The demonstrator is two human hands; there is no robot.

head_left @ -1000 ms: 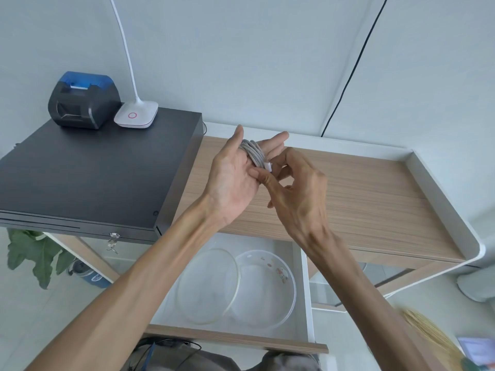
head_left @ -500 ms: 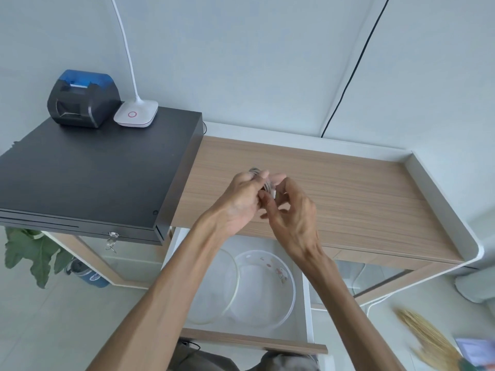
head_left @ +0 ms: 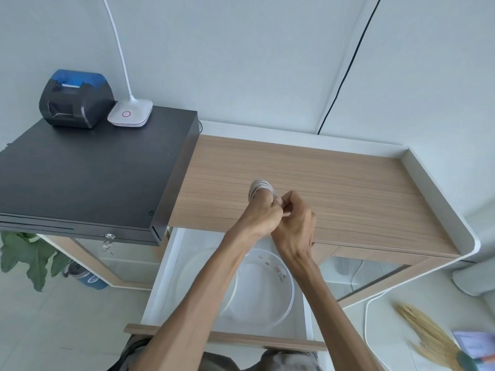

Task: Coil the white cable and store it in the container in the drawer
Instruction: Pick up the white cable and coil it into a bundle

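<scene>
While wound into loops round the left hand (head_left: 261,214), white cable (head_left: 260,188) held above the counter (head_left: 348,183), right hand (head_left: 296,219) grip narrow, seemingly pinching its loose end, container (head_left: 278,285) waiting in the open drawer (head_left: 160,290) below.

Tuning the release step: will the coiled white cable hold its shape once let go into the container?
Probably not fully. The white cable stays looped only because the left hand and right hand pinch it, with no tie visible. It looks thin and light, so it may spring open, though the container walls should confine it.
</scene>
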